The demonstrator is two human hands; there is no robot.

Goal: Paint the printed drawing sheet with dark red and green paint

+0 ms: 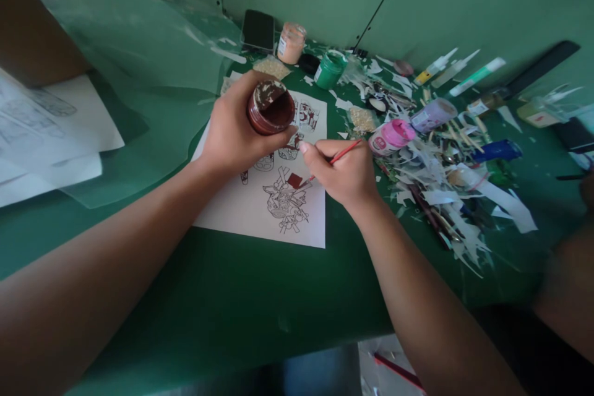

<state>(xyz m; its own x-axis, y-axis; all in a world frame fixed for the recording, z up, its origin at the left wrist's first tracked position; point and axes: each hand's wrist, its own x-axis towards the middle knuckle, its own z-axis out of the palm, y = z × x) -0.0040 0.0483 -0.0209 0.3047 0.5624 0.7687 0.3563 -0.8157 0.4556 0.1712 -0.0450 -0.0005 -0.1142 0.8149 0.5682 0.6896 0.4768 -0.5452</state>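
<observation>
My left hand (232, 130) is wrapped round an open jar of dark red paint (271, 108), tilted above the upper part of a white sheet (223, 219). In my right hand (346, 173) is a thin red paintbrush (343, 152), pinched between the fingers. Its tip points down at the sheet, beside a small dark red painted patch (294, 180). Black line drawings (285, 204) cover the paper, and some near the top have dark red areas. My left hand and the jar hide part of the sheet.
Behind stand a peach jar (291, 43) and a green jar (330, 69). Pink (392, 136) and lilac (434, 115) jars lie to the right among paper scraps (440, 198). More printed sheets (88, 111) lie left. Part of another person (568, 278) shows at the right edge.
</observation>
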